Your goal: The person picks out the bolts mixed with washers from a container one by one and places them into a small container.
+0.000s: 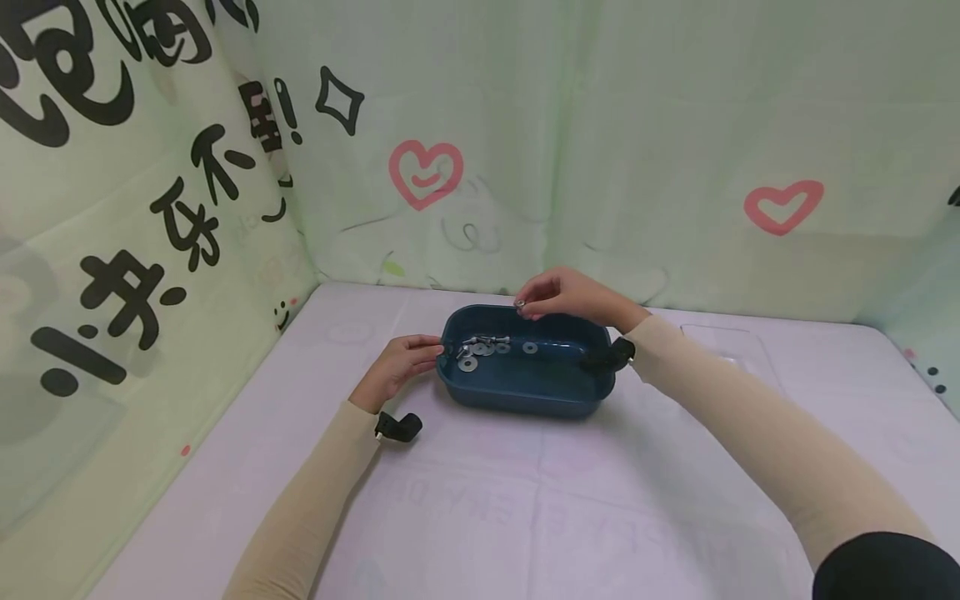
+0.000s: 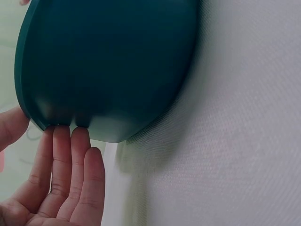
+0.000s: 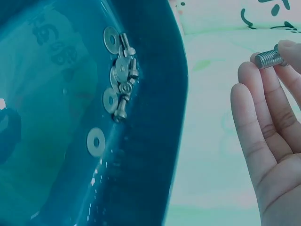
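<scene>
A dark blue-green basin stands on the table. My left hand is at its left end. In the left wrist view straight fingers touch the basin's outer wall and the thumb lies by the rim. Above the far rim, my right hand pinches a small metal bolt between thumb and fingertips, its thread showing. Inside the basin, toward the left end, lie several bolts in a cluster with flat washers. One washer lies apart from them.
A pale cloth covers the table. Behind it hangs a light green curtain with printed hearts, and another with large black lettering is on the left. Black wrist cameras are strapped to both forearms.
</scene>
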### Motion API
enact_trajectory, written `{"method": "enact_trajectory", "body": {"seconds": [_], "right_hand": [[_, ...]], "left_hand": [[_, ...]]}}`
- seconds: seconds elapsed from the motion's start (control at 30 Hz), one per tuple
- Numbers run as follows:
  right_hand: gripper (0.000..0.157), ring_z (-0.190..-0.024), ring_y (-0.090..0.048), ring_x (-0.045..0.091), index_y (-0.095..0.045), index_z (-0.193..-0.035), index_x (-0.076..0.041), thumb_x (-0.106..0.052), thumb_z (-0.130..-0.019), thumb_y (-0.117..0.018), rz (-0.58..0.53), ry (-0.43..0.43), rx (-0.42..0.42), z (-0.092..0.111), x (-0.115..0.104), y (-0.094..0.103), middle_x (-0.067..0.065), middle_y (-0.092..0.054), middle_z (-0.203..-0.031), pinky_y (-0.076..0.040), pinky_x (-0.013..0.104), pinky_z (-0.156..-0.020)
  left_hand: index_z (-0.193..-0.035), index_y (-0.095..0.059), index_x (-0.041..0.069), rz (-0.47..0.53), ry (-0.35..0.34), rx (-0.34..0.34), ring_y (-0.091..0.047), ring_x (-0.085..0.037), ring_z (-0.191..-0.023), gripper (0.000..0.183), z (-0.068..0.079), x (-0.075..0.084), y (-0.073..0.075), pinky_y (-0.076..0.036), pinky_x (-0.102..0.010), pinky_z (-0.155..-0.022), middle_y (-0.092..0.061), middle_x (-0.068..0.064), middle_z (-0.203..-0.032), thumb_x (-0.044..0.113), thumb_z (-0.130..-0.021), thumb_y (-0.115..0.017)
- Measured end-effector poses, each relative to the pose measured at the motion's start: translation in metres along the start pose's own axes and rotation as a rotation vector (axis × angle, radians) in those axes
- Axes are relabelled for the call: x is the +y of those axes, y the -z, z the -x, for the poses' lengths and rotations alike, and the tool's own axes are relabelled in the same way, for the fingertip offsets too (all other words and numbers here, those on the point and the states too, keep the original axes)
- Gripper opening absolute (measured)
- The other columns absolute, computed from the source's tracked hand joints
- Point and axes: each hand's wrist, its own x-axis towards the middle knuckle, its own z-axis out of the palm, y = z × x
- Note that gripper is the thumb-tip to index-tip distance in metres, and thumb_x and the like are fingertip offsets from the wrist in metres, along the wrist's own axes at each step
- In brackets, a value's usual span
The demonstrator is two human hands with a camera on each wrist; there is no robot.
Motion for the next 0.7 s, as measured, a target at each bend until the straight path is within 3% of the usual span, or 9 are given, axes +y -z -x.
{"method": "enact_trajectory", "body": {"seconds": [0.2, 0.3, 0.5, 0.7], "right_hand": [[0.03, -0.084, -0.065, 0.012, -0.064, -0.111, 0.002, -0.017, -0.088, -0.066, 0.042, -0.029, 0.035, 0.015, -0.003, 0.011, 0.003, -0.071, -0.095, -0.055, 0.032, -0.086], [0.028, -0.085, -0.065, 0.014, -0.064, -0.11, 0.001, -0.015, -0.088, -0.066, 0.045, -0.03, 0.042, 0.022, -0.003, 0.015, 0.009, -0.07, -0.098, -0.055, 0.031, -0.086], [0.031, -0.086, -0.065, 0.013, -0.063, -0.112, 0.003, -0.015, -0.087, -0.066, 0.069, -0.045, 0.052, 0.037, -0.001, 0.021, 0.02, -0.067, -0.105, -0.055, 0.034, -0.088], [0.032, -0.086, -0.065, 0.011, -0.063, -0.112, 0.003, -0.016, -0.087, -0.067, 0.084, -0.059, 0.072, 0.054, 0.001, 0.025, 0.009, -0.07, -0.099, -0.055, 0.031, -0.087]], "left_hand": [[-0.131, -0.049, -0.004, 0.002, 0.002, -0.006, -0.057, -0.023, -0.114, 0.042, 0.0, 0.001, 0.001, -0.044, -0.037, -0.106, -0.052, -0.021, -0.134, 0.012, -0.093, -0.058], [-0.131, -0.049, -0.004, 0.007, 0.002, -0.007, -0.056, -0.025, -0.116, 0.042, 0.0, 0.0, 0.001, -0.043, -0.037, -0.106, -0.051, -0.022, -0.134, 0.012, -0.093, -0.058], [-0.13, -0.051, -0.003, 0.008, 0.021, 0.012, -0.061, -0.014, -0.1, 0.041, 0.0, 0.001, -0.001, -0.046, -0.036, -0.104, -0.054, -0.02, -0.132, 0.011, -0.092, -0.059], [-0.129, -0.052, -0.002, 0.01, 0.025, 0.015, -0.061, -0.008, -0.093, 0.041, 0.0, 0.001, -0.001, -0.047, -0.034, -0.102, -0.055, -0.019, -0.131, 0.012, -0.092, -0.06]]}}
